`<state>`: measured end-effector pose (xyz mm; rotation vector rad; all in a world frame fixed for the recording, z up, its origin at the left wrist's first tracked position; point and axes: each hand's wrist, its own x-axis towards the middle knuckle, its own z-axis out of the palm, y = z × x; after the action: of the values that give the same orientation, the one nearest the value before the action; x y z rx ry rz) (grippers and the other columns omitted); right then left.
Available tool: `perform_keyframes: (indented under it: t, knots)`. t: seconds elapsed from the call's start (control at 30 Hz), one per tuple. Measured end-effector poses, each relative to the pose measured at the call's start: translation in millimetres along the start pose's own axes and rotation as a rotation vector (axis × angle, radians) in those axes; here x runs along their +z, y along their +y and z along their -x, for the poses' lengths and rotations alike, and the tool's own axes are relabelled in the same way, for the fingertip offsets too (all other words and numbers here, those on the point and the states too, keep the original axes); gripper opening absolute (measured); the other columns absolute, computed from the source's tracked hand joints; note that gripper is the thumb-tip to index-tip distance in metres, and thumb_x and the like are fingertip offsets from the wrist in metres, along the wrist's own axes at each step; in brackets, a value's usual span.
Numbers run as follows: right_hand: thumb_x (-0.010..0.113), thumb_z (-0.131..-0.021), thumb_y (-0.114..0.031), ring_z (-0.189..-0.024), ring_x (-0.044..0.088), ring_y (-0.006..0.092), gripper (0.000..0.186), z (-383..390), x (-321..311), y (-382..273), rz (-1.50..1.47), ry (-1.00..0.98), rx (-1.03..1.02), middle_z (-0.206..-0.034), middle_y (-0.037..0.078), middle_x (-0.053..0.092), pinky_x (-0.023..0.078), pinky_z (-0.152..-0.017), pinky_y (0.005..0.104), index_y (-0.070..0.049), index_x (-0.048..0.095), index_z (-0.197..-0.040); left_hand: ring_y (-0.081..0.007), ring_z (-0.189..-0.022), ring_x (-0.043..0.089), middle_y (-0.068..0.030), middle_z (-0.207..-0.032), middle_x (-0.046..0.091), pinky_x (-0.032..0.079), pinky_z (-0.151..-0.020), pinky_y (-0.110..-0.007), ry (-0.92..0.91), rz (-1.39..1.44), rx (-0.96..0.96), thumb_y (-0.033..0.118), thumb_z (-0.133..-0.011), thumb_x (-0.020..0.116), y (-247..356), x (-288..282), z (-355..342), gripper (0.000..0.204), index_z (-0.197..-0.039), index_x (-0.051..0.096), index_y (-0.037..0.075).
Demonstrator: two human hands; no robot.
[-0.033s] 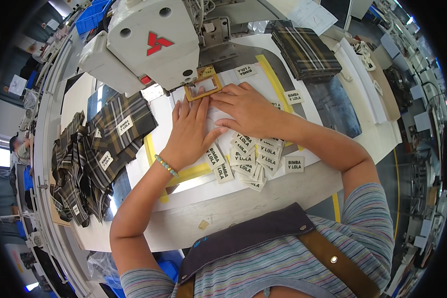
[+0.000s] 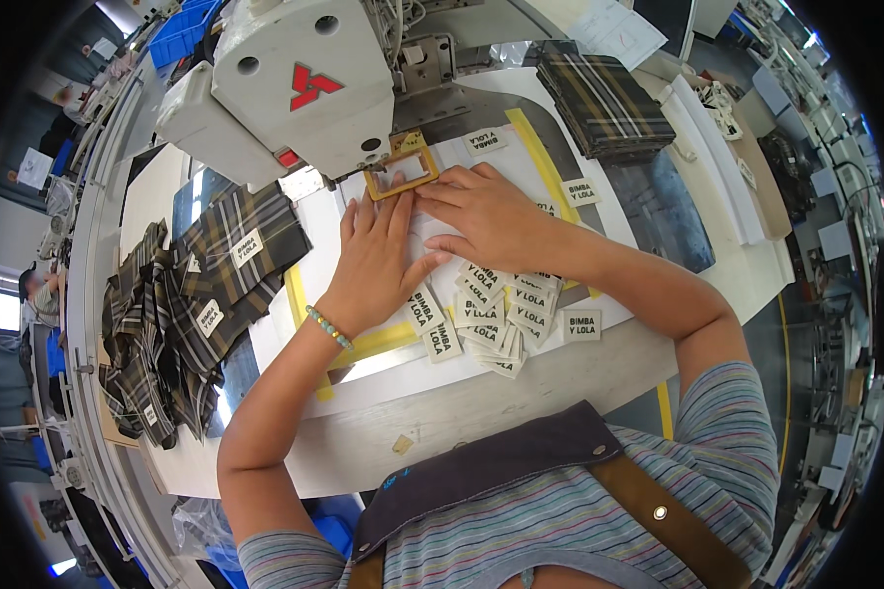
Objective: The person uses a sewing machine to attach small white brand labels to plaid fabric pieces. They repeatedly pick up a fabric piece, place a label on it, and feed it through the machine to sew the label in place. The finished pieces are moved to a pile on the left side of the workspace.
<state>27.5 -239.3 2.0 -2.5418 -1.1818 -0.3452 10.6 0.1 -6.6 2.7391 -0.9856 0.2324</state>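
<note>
Under the sewing machine head (image 2: 304, 118), I see the left hand (image 2: 375, 260) with fingers straight and thumb wide, one fingertip showing inside the brass-coloured frame (image 2: 429, 164). The right hand (image 2: 491, 218) has bent, narrowly bunched fingers beside the frame's right end; whether either pinches anything, I cannot tell. The frame's long axis runs sideways, its right end angled toward the bench (image 2: 354, 456)'s far edge. Nearer the front edge lie loose labels (image 2: 496, 314); plaid pieces (image 2: 231, 221) lie leftward, a plaid stack (image 2: 604, 103) far right.
</note>
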Motion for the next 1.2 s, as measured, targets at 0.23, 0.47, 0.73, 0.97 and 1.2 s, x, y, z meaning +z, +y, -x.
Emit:
perform_keyframes:
  t: [0.23, 0.47, 0.73, 0.97, 1.2]
  knots:
    - [0.065, -0.105, -0.037, -0.123, 0.063, 0.0309, 0.043, 0.3, -49.1, 20.6, -0.089, -0.074, 0.068, -0.130, 0.013, 0.074, 0.050, -0.106, 0.0449, -0.002, 0.073, -0.129, -0.0500, -0.159, 0.024, -0.0287, -0.171, 0.032, 0.019, -0.127, -0.066, -0.038, 0.053, -0.017, 0.066, -0.102, 0.058, -4.6, 1.4, -2.9, 0.096, -0.163, 0.034, -0.005]
    - [0.070, -0.099, -0.023, -0.118, 0.068, 0.0340, 0.028, 62.6, -114.7, 87.9, 0.294, 0.132, 0.297, -0.121, 0.012, 0.077, 0.055, -0.100, 0.0449, -0.005, 0.077, -0.120, -0.0442, -0.164, 0.019, -0.0219, -0.175, 0.031, 0.012, -0.133, -0.056, -0.056, 0.068, -0.005, 0.054, -0.108, 0.054, 5.7, -18.7, 29.4, 0.082, -0.165, 0.035, -0.001]
    - [0.072, -0.096, -0.015, -0.119, 0.069, 0.0318, 0.027, 104.2, -125.5, 125.3, 0.360, -0.036, 0.598, -0.138, 0.011, 0.071, 0.057, -0.099, 0.0422, -0.004, 0.077, -0.120, -0.0426, -0.164, 0.019, -0.0224, -0.176, 0.028, 0.015, -0.133, -0.056, -0.099, 0.307, 0.117, 0.045, -0.107, 0.060, 33.8, -14.7, 34.9, 0.078, -0.165, 0.035, 0.000]
    - [0.070, -0.096, -0.017, -0.105, 0.074, 0.0324, 0.023, 114.5, -115.7, 131.5, 0.404, 0.182, 0.303, -0.113, 0.008, 0.080, 0.060, -0.092, 0.0435, -0.004, 0.080, -0.112, -0.0417, -0.162, 0.026, -0.0196, -0.174, 0.033, 0.021, -0.131, -0.056, -0.029, 0.236, 0.148, 0.041, -0.105, 0.064, 35.4, -26.1, 24.2, 0.072, -0.162, 0.043, 0.002]
    - [0.074, -0.093, -0.018, -0.098, 0.074, 0.0337, 0.018, 100.9, -132.7, 132.1, 0.223, 0.102, 0.485, -0.107, 0.009, 0.079, 0.059, -0.088, 0.0433, -0.003, 0.082, -0.101, -0.0405, -0.162, 0.027, -0.0159, -0.174, 0.036, 0.019, -0.131, -0.058, -0.092, 0.317, 0.388, 0.056, -0.096, 0.070, 43.1, -35.9, 8.3, 0.085, -0.161, 0.046, 0.007]
